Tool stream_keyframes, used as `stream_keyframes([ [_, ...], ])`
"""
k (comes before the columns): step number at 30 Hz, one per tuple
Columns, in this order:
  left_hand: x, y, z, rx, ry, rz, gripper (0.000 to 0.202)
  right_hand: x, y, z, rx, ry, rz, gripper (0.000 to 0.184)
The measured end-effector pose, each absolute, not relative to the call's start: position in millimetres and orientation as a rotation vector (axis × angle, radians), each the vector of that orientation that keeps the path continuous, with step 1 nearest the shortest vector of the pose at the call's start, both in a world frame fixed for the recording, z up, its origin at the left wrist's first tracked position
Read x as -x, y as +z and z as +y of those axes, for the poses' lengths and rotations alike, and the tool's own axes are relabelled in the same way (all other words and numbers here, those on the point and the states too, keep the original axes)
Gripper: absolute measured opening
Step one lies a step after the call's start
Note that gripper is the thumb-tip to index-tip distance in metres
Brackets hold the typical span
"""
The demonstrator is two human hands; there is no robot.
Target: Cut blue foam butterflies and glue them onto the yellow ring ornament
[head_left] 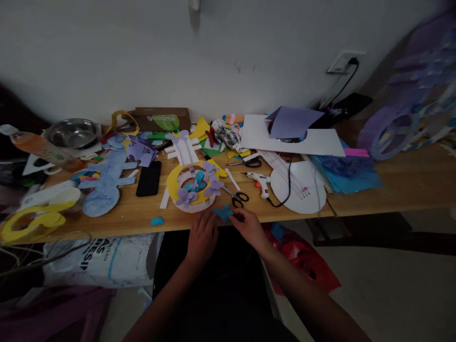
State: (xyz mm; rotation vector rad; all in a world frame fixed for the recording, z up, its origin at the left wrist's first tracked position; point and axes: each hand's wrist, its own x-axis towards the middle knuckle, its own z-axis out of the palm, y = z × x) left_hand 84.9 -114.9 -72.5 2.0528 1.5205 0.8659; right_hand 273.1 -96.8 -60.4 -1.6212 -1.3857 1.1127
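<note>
At the table's front edge, a small blue paper flower point(223, 212) is between my two hands. My left hand point(204, 236) is closed at its left side, the fingertips on a petal. My right hand point(249, 230) pinches the opposite side between thumb and fingers. Just behind them lies a yellow and pale ring-shaped craft piece point(172, 187) decorated with purple paper flowers point(214, 185) and a blue flower in its middle. Scissors point(240, 198) with black handles rest beside the ring. A loose blue paper piece point(157, 221) sits to the left.
A white glue gun point(261, 183) with its cord lies right of the scissors, near a white round card point(299, 190). Leftward are a black phone point(148, 178), a blue craft piece point(103, 192) and a drink bottle point(46, 149). Paper scraps and a metal bowl point(73, 134) stand along the wall.
</note>
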Motion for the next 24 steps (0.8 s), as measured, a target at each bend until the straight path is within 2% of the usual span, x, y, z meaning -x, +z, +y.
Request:
stream_keyframes([
  [5,-76.5,-89.0,-112.8,-2.362,0.744,1.497,0.045,-270.2,-66.0,-78.3,1.728,1.049,-1.478,0.012],
  [10,-72.6,-96.1,-113.2,-2.529,0.684,1.48,0.046,-265.9,-70.4,-71.6,1.814,0.996,-1.512,0.011],
  [24,-67.0,-107.6,-110.1,-2.604,0.705,1.412,0.049,-253.3,-73.0,-70.8,1.94,0.868,-1.523,0.005],
])
